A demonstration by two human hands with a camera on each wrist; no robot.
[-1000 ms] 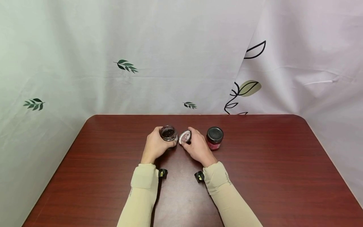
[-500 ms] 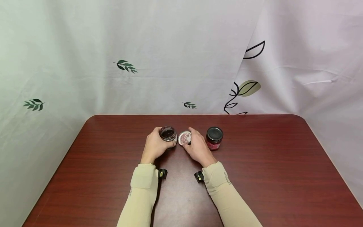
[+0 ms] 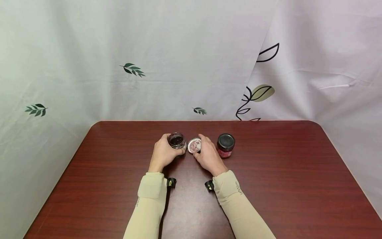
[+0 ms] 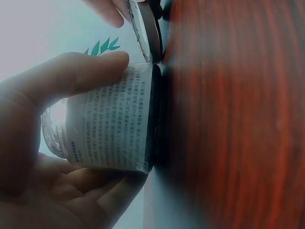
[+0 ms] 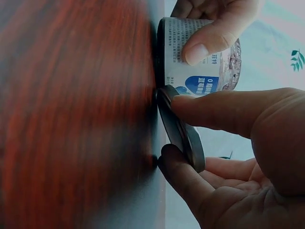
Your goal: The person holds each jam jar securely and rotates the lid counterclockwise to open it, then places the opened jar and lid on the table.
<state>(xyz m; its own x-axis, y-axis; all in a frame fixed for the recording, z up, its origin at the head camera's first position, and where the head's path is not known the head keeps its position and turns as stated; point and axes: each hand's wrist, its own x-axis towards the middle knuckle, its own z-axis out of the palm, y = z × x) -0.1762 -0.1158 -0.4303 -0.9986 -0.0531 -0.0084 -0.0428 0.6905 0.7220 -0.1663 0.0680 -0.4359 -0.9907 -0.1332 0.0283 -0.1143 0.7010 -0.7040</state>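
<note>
My left hand [image 3: 163,151] grips an uncapped glass jar [image 3: 177,141] of dark contents, upright on the table. Its white label [image 4: 112,126] carries small print, with a blue patch seen in the right wrist view. Just right of the jar, my right hand [image 3: 210,155] holds a round dark jar lid [image 5: 183,136] between thumb and fingers. The lid's pale, stained inner face [image 3: 194,145] points up. It leans, with the edge nearest the jar down at the tabletop and the far edge raised over a finger [image 5: 183,167].
A second jar [image 3: 225,145], with a black lid and a reddish label, stands just right of my right hand. The reddish-brown wooden table [image 3: 283,186] runs back to a pale leaf-print curtain [image 3: 167,59].
The lid in my right hand has tipped from steeply slanted to flatter, its inner face turning upward. In the last half second little differs. My left hand and the jar stay put.
</note>
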